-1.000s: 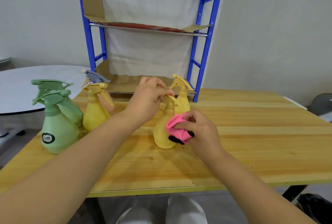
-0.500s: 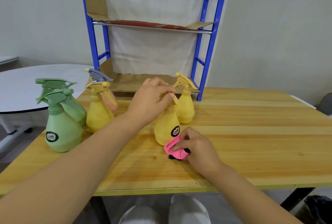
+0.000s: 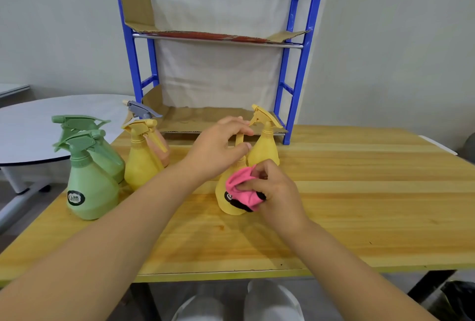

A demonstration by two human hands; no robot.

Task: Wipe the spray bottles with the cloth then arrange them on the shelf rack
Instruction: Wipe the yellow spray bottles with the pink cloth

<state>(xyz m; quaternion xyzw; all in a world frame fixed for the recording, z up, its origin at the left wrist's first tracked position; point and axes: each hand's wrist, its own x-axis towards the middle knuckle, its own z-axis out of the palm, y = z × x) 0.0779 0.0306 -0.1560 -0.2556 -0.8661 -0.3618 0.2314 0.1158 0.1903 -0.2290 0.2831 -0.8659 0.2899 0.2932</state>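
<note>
**Spray bottle held at the head, cloth on its flank**

Spray bottle in yellow stood upright on the wooden table, caught between both hands. The left hand was curled over the trigger head, fingers and thumb closed round it from above, so the bottle's body sat directly below that grip. The right hand had a pink cloth bunched in its curled fingers, the thumb pinching the wad, and pressed it against the bottle's front right side, partly over the dark label. Cloth and bottle wall were touching. This lower grip sat nearer the person than the upper one.

To do the wipe well, the left hand should probably serve as the pivot: hold the head firmly and turn the bottle by it, so the cloth sweeps the whole belly instead of rubbing one patch. Neck and trigger would want a pass too, which means shifting the top grip briefly. Pressure ought to stay modest — the bottle looked light and could skid or tip.

Just beyond the left hand's grip stood a second yellow bottle, and past it the blue shelf rack, with no bottles on it yet. To the left of that grip waited a third yellow bottle, a peach bottle and two green bottles.
</note>
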